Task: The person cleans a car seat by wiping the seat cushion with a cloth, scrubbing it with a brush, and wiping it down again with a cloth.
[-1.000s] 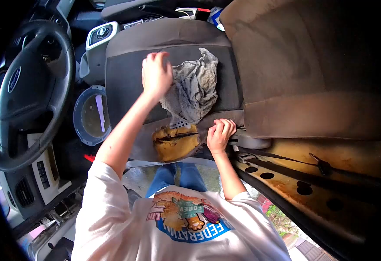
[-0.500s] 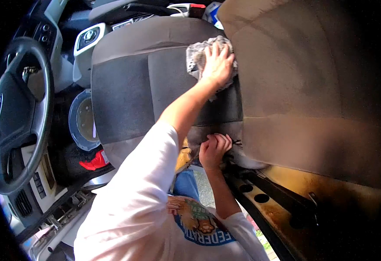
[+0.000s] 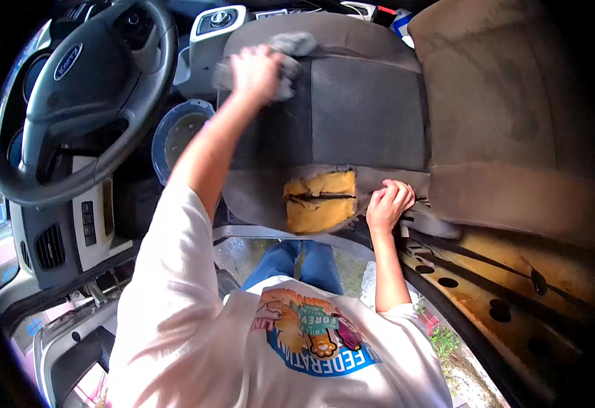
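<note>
My left hand (image 3: 255, 71) is closed on a grey cloth (image 3: 294, 44), pressed to the front part of the dark seat cushion (image 3: 369, 109); hand and cloth are blurred by motion. My right hand (image 3: 391, 206) rests at the cushion's near side edge, close to the backrest (image 3: 488, 102), its fingers curled over the edge. Between the two hands, the cushion's side bolster has a torn patch with yellow foam (image 3: 321, 200) showing and a dark split across it.
A steering wheel (image 3: 83, 102) stands at the left. Below the cushion's front is a round bucket (image 3: 165, 139) with murky liquid. A gear selector panel (image 3: 217, 22) lies beyond the cushion. The door sill (image 3: 352, 245) runs in front of my legs.
My left hand has moved left with the cloth, from beside the backrest to the cushion's front. The view has shifted, uncovering the torn foam. My right hand stays at the seat edge.
</note>
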Demonstrator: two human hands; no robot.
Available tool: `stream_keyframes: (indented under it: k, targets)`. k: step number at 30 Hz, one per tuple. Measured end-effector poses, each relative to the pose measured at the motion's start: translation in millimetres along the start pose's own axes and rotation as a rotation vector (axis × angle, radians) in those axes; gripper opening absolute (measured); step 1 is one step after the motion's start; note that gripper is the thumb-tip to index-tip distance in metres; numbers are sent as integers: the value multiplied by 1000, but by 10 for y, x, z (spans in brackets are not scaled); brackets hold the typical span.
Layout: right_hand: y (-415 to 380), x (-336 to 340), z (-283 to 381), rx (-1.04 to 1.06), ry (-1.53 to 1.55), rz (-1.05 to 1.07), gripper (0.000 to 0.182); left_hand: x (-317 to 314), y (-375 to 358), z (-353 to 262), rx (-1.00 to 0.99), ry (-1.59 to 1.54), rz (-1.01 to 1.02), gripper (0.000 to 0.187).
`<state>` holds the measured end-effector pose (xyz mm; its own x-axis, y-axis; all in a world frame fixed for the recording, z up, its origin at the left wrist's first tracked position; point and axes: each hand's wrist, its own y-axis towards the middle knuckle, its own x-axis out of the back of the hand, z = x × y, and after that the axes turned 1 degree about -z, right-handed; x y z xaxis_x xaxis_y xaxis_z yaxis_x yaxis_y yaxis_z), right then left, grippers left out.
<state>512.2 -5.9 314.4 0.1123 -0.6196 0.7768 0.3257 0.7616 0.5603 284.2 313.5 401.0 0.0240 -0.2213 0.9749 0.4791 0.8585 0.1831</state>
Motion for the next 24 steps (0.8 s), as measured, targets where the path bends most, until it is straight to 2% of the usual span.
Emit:
stream_keyframes:
  k: [1, 3, 5, 7, 8, 9, 10, 11, 12, 14, 16, 18, 19, 21, 23, 24]
  targets:
    - [4, 9, -6, 0, 13, -7, 25, 35, 12, 236, 50, 30, -14, 42]
    - [-1, 0, -12, -11, 15, -24, 25, 60, -312, 392, 291, -172, 139, 55]
    - [4, -13, 3, -19, -8, -46, 24, 236, -1061, 337, 216, -252, 50, 69]
    - [12, -15, 8, -30, -7, -45, 21, 108, -1928, 260, 155, -532, 11, 80]
    - [34, -44, -7, -26, -10, -43, 21, 150, -2345, 140, 154, -590, 50, 85]
    - [5, -21, -12, -23, -14, -31, 21, 426, -2632, -62, 189, -531, 179, 90]
    - [-7, -32, -20, -21, -10, -35, 21, 443, -2787, -140, 184, -535, 181, 92]
    - [-24, -35, -27, -18, 6, -31, 22, 355, -2713, -152, 212, -468, 139, 92]
    - [-28, -30, -37, -15, 2, -23, 21, 201, -2480, -115, 190, -537, 50, 93]
    - [-1, -23, -7, -5, -8, -5, 21, -134, -1686, 66, 175, -563, -100, 90]
    - [-27, -36, -34, 5, -20, 11, 20, -60, -761, 117, 297, -335, -92, 81]
    - [-34, -47, -29, 17, -36, 33, 20, -466, -1, 454, 248, -155, -266, 67]
    - [-30, -35, -31, 27, -40, 25, 19, -565, 304, 642, 259, -204, -236, 59]
    - [-14, -61, -23, 41, -48, 35, 19, -662, 503, 696, 355, -260, -267, 56]
    - [-11, -38, -12, 33, -71, 42, 18, -662, 385, 787, 313, -328, -335, 62]
    - [-20, -31, -8, 23, -61, 49, 17, -508, 220, 778, 353, -401, -260, 65]
